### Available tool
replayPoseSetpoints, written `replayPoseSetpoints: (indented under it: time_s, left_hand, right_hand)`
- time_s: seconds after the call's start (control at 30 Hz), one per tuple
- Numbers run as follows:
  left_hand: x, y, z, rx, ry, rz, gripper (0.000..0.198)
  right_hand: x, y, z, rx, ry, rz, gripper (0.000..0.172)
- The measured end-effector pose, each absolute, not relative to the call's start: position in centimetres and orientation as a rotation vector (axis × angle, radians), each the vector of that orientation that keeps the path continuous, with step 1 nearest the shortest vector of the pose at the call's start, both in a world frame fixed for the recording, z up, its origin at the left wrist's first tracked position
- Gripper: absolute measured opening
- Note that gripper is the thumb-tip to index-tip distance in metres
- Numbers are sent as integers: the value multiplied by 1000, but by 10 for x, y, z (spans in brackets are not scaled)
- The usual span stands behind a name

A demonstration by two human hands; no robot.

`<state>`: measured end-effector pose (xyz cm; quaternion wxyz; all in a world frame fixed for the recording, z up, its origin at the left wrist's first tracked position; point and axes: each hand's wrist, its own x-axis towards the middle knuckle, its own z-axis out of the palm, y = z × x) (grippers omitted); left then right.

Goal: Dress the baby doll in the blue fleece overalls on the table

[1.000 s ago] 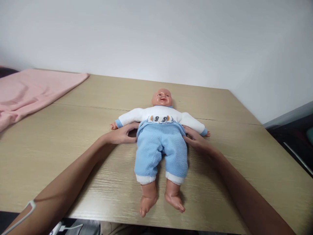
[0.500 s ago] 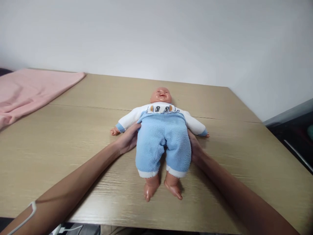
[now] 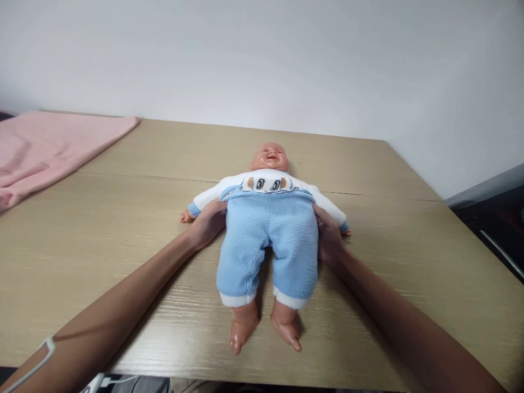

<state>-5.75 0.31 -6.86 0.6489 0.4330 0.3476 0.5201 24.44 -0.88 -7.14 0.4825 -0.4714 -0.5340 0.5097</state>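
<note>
A baby doll (image 3: 270, 156) lies on its back on the wooden table, head away from me and bare feet toward me. It wears a white top (image 3: 268, 183) with an embroidered face and fuzzy blue pants (image 3: 270, 218) with white cuffs. At the waist's left side, my left hand (image 3: 208, 221) is closed on the pants, its fingertips partly hidden by the cloth. My right hand (image 3: 328, 236) grips them on the opposite side, most of its fingers behind the fabric. The waistband bulges outward near the left hand.
The wooden table (image 3: 135, 240) reaches back to a pale wall (image 3: 262, 65). A pink cloth (image 3: 53, 144) is spread at the far left. Dark objects (image 3: 491, 224) stand beyond the right edge, and a white cable (image 3: 118, 380) shows below the front edge.
The doll's legs have shifted toward me and slightly left. The pants' waistband is spread wider at the sides, and both hands have moved slightly outward with it.
</note>
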Motion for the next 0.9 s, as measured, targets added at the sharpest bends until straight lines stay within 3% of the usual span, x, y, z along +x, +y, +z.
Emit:
replayPoseSetpoints:
  time_s: [0.27, 0.53, 0.63, 0.77, 0.9]
  left_hand:
    - [-66, -1, -70, 968, 739, 1194, 45]
    - [-62, 4, -75, 1036, 815, 1155, 41]
    - [-68, 6, -77, 1155, 845, 1172, 32]
    - [-75, 8, -81, 1307, 922, 1275, 25]
    - [-66, 6, -79, 1286, 965, 1365, 28]
  right_hand:
    - [247, -8, -70, -1091, -1209, 1286, 65]
    - [240, -9, -72, -1095, -1120, 1391, 48]
    - [239, -12, -72, -1124, -1206, 1220, 32]
    - [243, -19, -71, -1245, -1420, 851, 38]
    - [245, -17, -65, -1154, -1469, 687, 28]
